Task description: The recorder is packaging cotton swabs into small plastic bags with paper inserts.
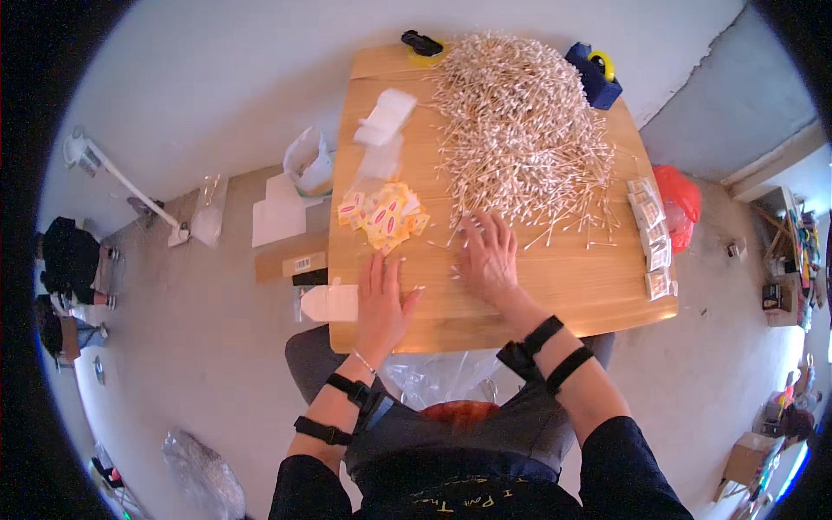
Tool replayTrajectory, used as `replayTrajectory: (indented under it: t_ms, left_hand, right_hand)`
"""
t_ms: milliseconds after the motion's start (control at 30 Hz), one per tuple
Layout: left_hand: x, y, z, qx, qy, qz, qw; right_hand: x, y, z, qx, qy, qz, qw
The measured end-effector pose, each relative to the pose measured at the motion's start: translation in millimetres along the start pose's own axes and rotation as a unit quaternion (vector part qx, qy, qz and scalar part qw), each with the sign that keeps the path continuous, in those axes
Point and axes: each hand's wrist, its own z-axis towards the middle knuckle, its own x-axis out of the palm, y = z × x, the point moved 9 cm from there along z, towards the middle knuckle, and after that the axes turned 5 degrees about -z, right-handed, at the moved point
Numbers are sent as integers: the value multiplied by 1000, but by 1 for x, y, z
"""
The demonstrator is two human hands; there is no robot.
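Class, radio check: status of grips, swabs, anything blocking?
Left grip open, nearest orange cards. Right grip at the near edge of the swab pile. Nothing visibly blocking either.

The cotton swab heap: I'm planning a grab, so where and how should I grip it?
Probably at the near fringe of the swab heap, pinching a few thin shafts from the person's side: swabs lie sparser there, and the right hand is at that edge.
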Motion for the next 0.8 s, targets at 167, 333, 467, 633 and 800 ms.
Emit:
replayTrajectory:
  t_ms: [167,333,467,633,800]
  left_hand:
    - [11,-6,-7,51,35,-30,998]
    - [9,-8,-13,56,31,-40,997]
    - [9,-11,-14,64,34,-56,996]
    - [7,-9,-14,57,7,-71,996]
    - [5,-9,-13,59,10,-50,997]
  right_hand:
    - [10,-6,-7,10,23,-18,1000]
    - [16,10,-30,20,78,38,996]
    - [15,28,-38,-45,35,57,997]
    - [12,54,-46,-179,17,118,977]
    - [0,38,-47,-93,6,133,987]
